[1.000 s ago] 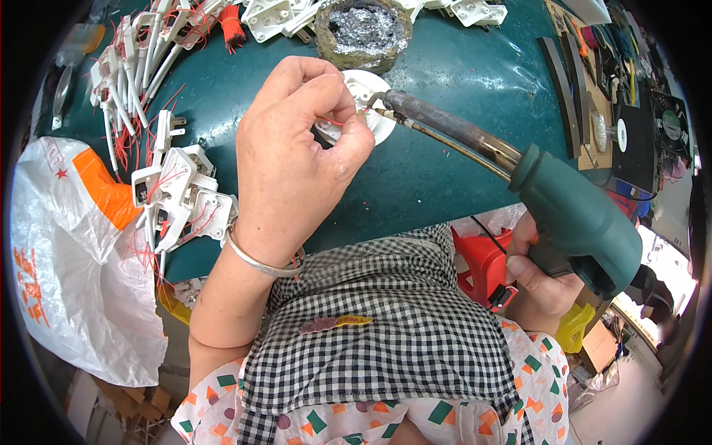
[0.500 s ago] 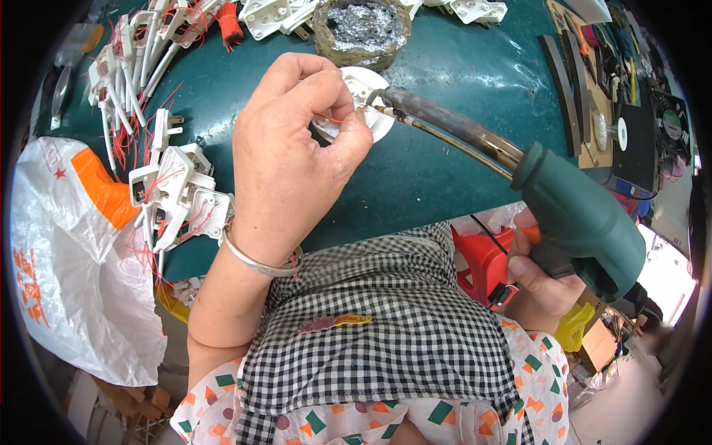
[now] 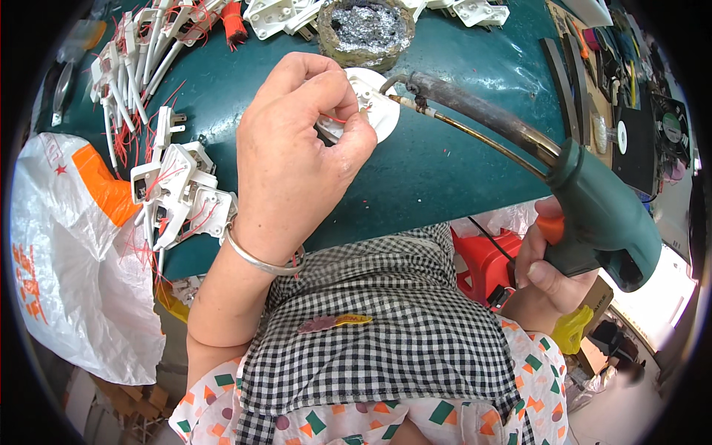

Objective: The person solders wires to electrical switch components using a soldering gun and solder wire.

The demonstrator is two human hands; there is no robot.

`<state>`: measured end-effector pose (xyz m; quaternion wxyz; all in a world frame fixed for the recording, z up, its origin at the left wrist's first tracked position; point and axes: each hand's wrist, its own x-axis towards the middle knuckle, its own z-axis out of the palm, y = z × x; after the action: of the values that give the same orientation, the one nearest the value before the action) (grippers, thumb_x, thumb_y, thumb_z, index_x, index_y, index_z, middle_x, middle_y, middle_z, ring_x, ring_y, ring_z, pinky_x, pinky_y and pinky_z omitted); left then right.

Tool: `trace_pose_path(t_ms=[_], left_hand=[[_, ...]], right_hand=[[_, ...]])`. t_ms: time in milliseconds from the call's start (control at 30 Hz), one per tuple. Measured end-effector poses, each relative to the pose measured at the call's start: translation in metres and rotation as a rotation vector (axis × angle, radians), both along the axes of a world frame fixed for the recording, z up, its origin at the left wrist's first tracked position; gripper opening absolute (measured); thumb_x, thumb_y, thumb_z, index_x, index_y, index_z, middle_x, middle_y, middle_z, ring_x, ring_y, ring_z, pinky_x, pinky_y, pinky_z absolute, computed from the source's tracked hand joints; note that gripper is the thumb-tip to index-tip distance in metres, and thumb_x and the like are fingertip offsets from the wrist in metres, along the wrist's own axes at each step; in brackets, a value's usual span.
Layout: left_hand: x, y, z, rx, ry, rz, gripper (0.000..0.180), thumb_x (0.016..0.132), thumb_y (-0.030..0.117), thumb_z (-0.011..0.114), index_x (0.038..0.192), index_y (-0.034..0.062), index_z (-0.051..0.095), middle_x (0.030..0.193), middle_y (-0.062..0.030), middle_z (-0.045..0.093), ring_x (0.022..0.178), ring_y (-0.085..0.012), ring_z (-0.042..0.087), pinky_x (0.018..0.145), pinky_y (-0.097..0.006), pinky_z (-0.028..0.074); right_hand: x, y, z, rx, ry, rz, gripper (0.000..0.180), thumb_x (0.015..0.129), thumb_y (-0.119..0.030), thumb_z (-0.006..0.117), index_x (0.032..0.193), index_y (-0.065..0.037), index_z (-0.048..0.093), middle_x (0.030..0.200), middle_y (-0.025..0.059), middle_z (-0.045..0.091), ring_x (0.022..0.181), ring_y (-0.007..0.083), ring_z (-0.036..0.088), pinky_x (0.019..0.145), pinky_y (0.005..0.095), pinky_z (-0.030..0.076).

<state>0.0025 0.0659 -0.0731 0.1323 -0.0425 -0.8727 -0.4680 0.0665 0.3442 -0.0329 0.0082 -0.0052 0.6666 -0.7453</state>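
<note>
My left hand (image 3: 297, 148) is closed in a pinch at a thin red wire (image 3: 334, 119), over a round white plastic housing (image 3: 384, 117). The hand covers the left part of the housing and hides where the wire ends. My right hand (image 3: 552, 280) grips a green soldering gun (image 3: 604, 211) by its handle, a finger at the orange trigger (image 3: 551, 228). Its dark bent tip (image 3: 393, 83) is at the housing's upper right rim; I cannot tell whether they touch. A thin brass-coloured tube runs below the barrel.
A crusted pot of silvery solder (image 3: 366, 33) stands beyond the housing. White plastic parts with red wires (image 3: 178, 189) lie left of my forearm, more behind them. A white plastic bag (image 3: 81, 274) hangs at the left edge. Dark bars (image 3: 558, 96) and tools lie at the right.
The soldering gun and my right hand have moved to the right, drawing the tip away from my left fingertips. My left hand and the housing have shifted slightly right.
</note>
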Motion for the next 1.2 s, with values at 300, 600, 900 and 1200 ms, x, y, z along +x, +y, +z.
trace_pose_path(t_ms=[300, 600, 900, 1200], left_hand=[[-0.003, 0.001, 0.001, -0.009, 0.007, -0.007, 0.008, 0.073, -0.002, 0.066, 0.074, -0.0005, 0.058, 0.095, -0.0081, 0.062, 0.068, -0.0098, 0.053, 0.06, -0.021, 0.043], [0.0, 0.004, 0.008, 0.032, -0.046, 0.005, 0.009, 0.068, -0.001, 0.064, 0.074, -0.002, 0.057, 0.091, -0.0114, 0.06, 0.069, -0.02, 0.059, 0.064, -0.03, 0.049], [0.004, -0.002, 0.008, -0.019, -0.083, -0.058, 0.009, 0.08, 0.0, 0.065, 0.081, -0.0022, 0.057, 0.102, -0.0093, 0.06, 0.075, -0.0141, 0.058, 0.068, -0.026, 0.048], [0.021, -0.009, 0.017, -0.083, -0.123, -0.03, 0.016, 0.084, -0.002, 0.064, 0.099, 0.0024, 0.06, 0.133, -0.0154, 0.047, 0.089, -0.0232, 0.063, 0.078, -0.032, 0.052]], right_hand=[[-0.019, -0.008, 0.002, -0.104, 0.057, 0.015, 0.072, 0.072, 0.001, 0.075, 0.131, 0.018, 0.036, 0.088, 0.0161, 0.053, 0.049, 0.0145, 0.052, 0.036, 0.0225, 0.043], [-0.087, -0.023, -0.015, -0.017, 0.342, -0.073, 0.069, 0.075, 0.005, 0.073, 0.137, 0.007, 0.042, 0.084, 0.0056, 0.052, 0.069, 0.0142, 0.058, 0.06, 0.0253, 0.048], [-0.206, -0.026, -0.057, 0.789, 0.553, -0.507, 0.049, 0.077, -0.008, 0.072, 0.122, -0.005, 0.052, 0.105, 0.0129, 0.064, 0.088, 0.0292, 0.066, 0.079, 0.0359, 0.052], [-0.234, -0.029, -0.087, 0.988, 0.748, -0.577, 0.057, 0.071, -0.007, 0.069, 0.126, -0.008, 0.052, 0.11, 0.0174, 0.064, 0.098, 0.0385, 0.063, 0.082, 0.0433, 0.053]])
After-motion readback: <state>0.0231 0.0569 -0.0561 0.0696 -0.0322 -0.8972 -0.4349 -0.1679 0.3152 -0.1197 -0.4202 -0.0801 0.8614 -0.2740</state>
